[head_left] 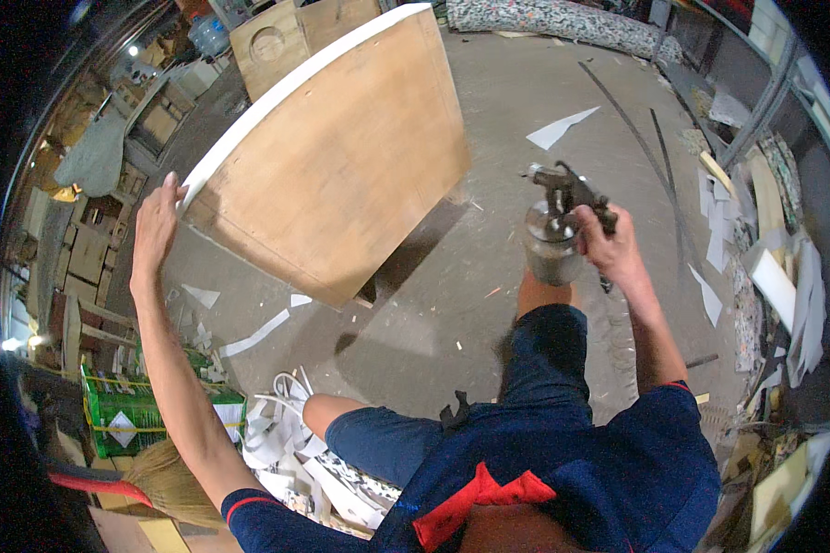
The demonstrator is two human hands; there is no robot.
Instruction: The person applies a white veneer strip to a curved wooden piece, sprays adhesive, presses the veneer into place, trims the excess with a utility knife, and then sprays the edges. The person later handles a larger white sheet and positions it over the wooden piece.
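Spray gun (553,230) in curled R hand (610,244); L hand (159,226) grips panel (337,161) cnr

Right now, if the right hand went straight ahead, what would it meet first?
The right hand, holding the spray gun, seems to have a free way, probably above the white triangular scrap; depth is unclear.

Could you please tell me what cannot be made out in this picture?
Head view: back of the wooden panel, hidden by its front face.
Head view: part of the spray gun, covered by the right grip.
Head view: middle of the green package, behind the left forearm.
Head view: far end of the broom handle, lost in the dark rim.
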